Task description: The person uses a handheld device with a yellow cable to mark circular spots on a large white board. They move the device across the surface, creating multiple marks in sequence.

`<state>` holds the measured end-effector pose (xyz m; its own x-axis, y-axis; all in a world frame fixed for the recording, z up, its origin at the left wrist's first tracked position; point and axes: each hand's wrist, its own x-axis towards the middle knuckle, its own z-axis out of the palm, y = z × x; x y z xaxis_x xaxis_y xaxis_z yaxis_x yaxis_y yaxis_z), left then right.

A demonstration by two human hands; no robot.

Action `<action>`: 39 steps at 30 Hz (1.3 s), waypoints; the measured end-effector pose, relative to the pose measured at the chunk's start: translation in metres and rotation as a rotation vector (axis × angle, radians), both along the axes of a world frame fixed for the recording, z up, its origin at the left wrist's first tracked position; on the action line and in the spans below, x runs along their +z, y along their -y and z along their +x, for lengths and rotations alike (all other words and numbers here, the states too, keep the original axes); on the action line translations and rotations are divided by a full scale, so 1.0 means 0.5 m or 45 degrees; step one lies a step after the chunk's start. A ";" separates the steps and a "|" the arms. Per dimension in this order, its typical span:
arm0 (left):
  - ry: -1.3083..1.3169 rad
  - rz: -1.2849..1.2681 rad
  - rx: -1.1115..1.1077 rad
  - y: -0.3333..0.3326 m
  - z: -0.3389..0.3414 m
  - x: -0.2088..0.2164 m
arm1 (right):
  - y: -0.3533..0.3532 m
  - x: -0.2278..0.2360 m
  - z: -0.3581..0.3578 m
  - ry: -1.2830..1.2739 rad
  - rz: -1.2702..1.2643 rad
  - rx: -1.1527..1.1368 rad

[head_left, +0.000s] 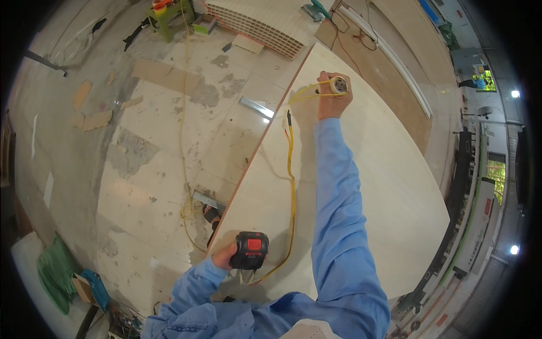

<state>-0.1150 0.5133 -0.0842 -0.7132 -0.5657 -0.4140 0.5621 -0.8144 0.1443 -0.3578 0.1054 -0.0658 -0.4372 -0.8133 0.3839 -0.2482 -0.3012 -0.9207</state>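
A black-and-red battery pack sat in the person's left grip, clamped on its side, above the near left part of a pale board surface. Farther up, the right grip was closed around a round, pale-ended fitting, with a thin yellow cord looped at it. Between them a yellow cable lay along the surface to a dark tip; whether it joined either held thing could not be told.

The pack was close to the surface's left edge, so a loosened grip might have dropped it to the floor, where a sandaled foot showed. The slack cable might have snagged on a sleeve, and a pull by either arm could have strained it.

On the floor well beyond stood a green stool bearing an orange tub, with a small green box beside it. The contents of both were too small to make out.
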 end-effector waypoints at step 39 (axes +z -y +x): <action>0.137 0.323 0.684 -0.214 0.269 0.090 | -0.095 0.049 0.022 0.096 -0.027 0.087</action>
<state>0.0194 0.6205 -0.0391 -0.3016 -0.7090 -0.6374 0.8973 -0.4371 0.0617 -0.3469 0.1528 -0.0415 -0.4094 -0.8342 0.3696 -0.1569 -0.3347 -0.9292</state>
